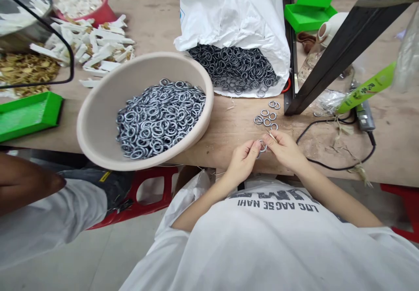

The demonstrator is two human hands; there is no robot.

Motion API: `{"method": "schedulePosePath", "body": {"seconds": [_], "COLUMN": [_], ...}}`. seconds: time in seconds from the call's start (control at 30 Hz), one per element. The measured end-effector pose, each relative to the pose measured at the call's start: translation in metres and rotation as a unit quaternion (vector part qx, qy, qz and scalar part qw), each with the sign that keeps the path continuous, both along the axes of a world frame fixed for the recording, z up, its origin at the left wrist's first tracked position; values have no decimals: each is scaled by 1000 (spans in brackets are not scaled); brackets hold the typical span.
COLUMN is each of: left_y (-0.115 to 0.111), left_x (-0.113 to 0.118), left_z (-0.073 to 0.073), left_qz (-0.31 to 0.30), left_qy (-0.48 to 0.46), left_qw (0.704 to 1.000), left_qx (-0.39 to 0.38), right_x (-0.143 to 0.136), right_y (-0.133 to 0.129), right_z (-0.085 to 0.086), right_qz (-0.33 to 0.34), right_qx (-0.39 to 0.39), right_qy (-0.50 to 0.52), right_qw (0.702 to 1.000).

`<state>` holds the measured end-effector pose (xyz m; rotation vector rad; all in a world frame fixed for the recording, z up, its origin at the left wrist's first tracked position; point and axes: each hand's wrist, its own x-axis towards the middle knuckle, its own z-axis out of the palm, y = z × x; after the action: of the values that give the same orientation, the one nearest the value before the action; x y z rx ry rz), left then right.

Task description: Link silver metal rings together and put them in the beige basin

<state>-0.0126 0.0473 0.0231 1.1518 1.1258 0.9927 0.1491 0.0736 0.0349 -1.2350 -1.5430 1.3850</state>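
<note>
My left hand [244,157] is closed, its thumb and fingers pinching a grey metal ring [262,146] near the table's front edge. At the ring's right side my right hand [283,149] is closed round a thin pointed tool [272,136], its tip up and to the left. Several loose rings [266,117] lie on the table just beyond my hands. To the left, a big beige basin [98,120] holds a heap of grey rings [160,116]. Behind it, more dark rings [235,68] spill inside the mouth of a white sack [229,15].
A black metal post [347,42] slants up at the right, beside a black cable [340,168] and a green packet [368,88]. White pieces [101,48], a steel bowl [26,29] and a green tray [29,114] are at the left. A person's arm [26,184] is at lower left.
</note>
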Motion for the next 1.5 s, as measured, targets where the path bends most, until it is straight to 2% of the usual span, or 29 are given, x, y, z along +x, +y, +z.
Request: {"method": "schedulePosePath", "body": {"seconds": [0.1,0.27,0.37,0.47,0.57,0.7,0.8,0.87,0.9,0.97,1.07,1.13,1.23,1.33,1.4,1.5], "left_y": [-2,-2,-2,-2,-2,-3,-8,-12,-14,-15,-10,-4,4,8,9,5], "left_x": [3,5,4,5,6,5,3,1,-1,-4,-11,-16,-20,-17,-9,6], "left_z": [4,7,12,16,17,15,13,13,13,12,8,3,-7,-15,-17,-16], "left_qz": [8,13,17,34,47,40,3,-54,-76,-84,-46,-30,4,35,49,46], "left_qy": [-58,-157,-190,-203,-215,-221,-208,-197,-196,-204,-222,-229,-251,-263,-237,-181], "left_qw": [997,979,968,962,958,957,962,963,962,960,958,954,943,932,942,969], "left_qx": [-42,-131,-163,-181,-184,-183,-177,-175,-175,-174,-178,-190,-217,-245,-231,-164], "right_x": [-4,-5,-1,3,2,-1,7,20,28,44,56,56,49,35,22,1], "right_y": [-5,-9,-11,-15,-22,-26,-14,3,12,30,46,49,49,39,27,4], "right_z": [-2,3,9,16,21,21,11,-1,-8,-22,-38,-45,-47,-38,-28,-11], "right_qz": [-14,-4,2,34,55,62,47,-22,-79,-141,-123,-102,-112,-100,-87,-102], "right_qx": [7,24,107,209,241,248,219,177,154,147,181,187,160,81,37,17], "right_qy": [32,8,-74,-195,-256,-272,-255,-237,-246,-307,-375,-386,-346,-187,-74,6], "right_qw": [999,1000,991,958,935,928,940,955,954,930,901,897,918,974,993,995]}}
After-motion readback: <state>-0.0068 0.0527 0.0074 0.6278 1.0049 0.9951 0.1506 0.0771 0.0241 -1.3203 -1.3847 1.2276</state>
